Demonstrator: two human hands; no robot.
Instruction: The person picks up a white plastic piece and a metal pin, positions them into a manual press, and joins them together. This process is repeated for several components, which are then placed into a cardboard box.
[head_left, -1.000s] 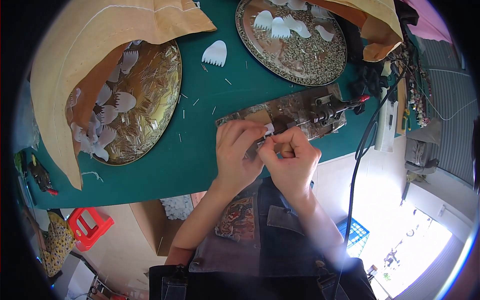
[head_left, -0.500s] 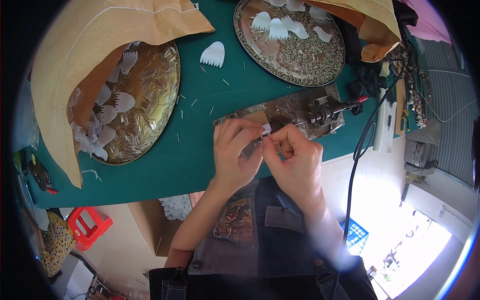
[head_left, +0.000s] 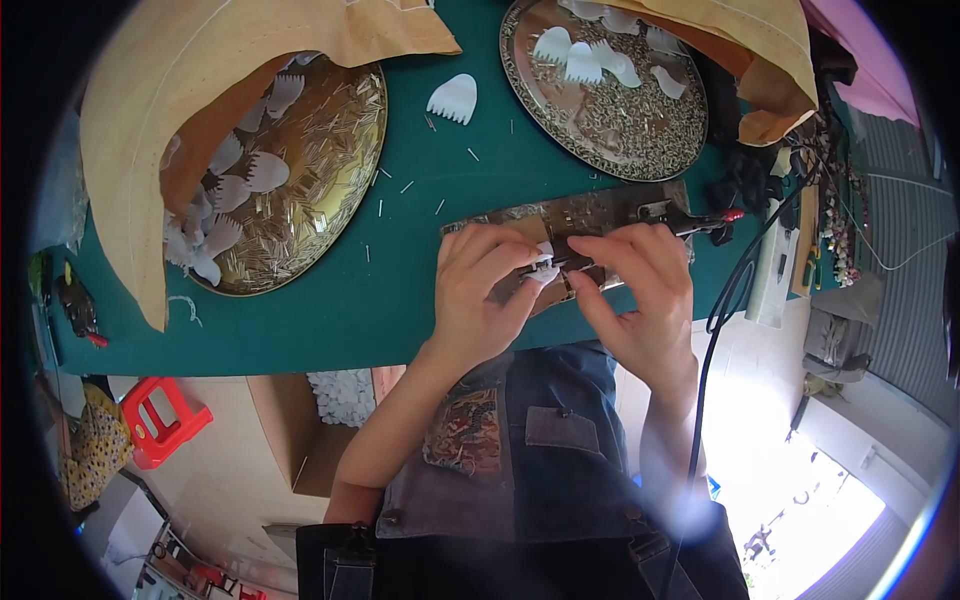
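My left hand (head_left: 482, 290) pinches a small white toothed plastic hair-claw-clip piece (head_left: 543, 270) between thumb and fingertips, at the left part of a metal jig plate (head_left: 585, 212). Its far end is partly hidden by my fingers. Just right of it, my right hand (head_left: 645, 290) hovers over the plate with thumb and fingers apart and nothing visible between them. Behind that hand stands a toggle clamp (head_left: 665, 212) with a red-tipped handle. A loose toothed clip half (head_left: 453, 99) lies on the green table.
At left, a round tray (head_left: 340, 215) holds straight metal pins and white clip halves under brown paper (head_left: 125, 150). Another round tray (head_left: 612, 150), at upper right, holds small metal springs and clip halves. Loose pins lie scattered between. A black cable (head_left: 712, 340) hangs at right.
My right hand has drawn away from the white piece, its pinched fingers spreading as it moved right. The left hand keeps its pinch. The whole view has shifted slightly.
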